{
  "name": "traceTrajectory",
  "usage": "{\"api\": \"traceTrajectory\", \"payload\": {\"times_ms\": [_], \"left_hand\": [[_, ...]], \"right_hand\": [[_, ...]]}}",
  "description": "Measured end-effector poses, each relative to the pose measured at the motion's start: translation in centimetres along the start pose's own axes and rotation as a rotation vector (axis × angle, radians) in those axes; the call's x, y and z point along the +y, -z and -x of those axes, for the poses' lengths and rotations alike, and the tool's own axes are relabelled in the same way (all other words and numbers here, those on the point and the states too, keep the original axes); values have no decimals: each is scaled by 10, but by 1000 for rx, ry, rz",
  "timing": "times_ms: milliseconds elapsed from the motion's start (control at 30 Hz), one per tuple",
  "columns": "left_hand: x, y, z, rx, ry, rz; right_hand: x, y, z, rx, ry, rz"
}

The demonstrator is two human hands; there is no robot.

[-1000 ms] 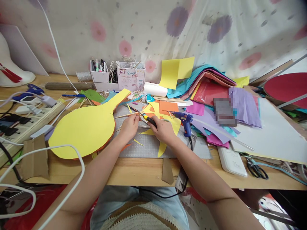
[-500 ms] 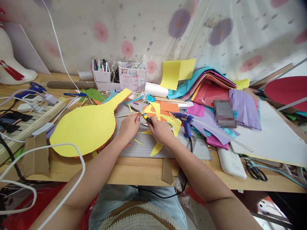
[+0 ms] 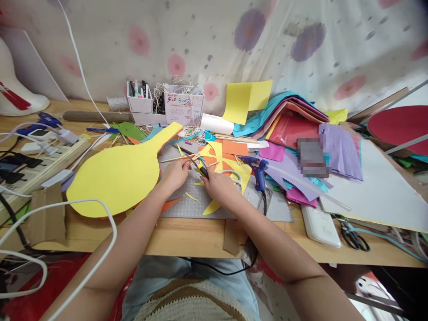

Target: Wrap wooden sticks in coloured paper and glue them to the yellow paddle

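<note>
My left hand is pinched closed on a thin wooden stick, which pokes out to the left above the fingers. In my right hand is a yellow and black utility knife, its blade pointing up and left toward the left fingertips. Both hands are over a grey cutting mat strewn with yellow and orange paper scraps. White-handled scissors lie just beyond the right hand, partly covered. Beside my left forearm is a large yellow paddle-shaped cutout with an orange underside.
A blue glue gun lies right of the mat, its cord running off the front edge. Coloured sheets pile up behind it. Black scissors and a white power bank sit farther right. A power strip and loose cables crowd the left.
The knife blade has shifted slightly away from the left fingertips, and my right hand has drawn a little left and down. The left hand has moved slightly left. The view has shifted slightly.
</note>
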State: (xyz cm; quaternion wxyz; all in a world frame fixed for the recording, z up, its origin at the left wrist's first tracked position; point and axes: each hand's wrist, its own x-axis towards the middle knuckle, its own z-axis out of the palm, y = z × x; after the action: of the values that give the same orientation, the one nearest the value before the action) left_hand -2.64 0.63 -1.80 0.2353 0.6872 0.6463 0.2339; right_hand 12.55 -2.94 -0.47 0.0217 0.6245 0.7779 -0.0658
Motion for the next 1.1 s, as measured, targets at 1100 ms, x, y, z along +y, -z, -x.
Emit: {"api": "traceTrajectory", "payload": {"times_ms": [1100], "left_hand": [[-17,-20,7,190,-104,-298]], "right_hand": [[17,5,-20,125,26,-166]]}}
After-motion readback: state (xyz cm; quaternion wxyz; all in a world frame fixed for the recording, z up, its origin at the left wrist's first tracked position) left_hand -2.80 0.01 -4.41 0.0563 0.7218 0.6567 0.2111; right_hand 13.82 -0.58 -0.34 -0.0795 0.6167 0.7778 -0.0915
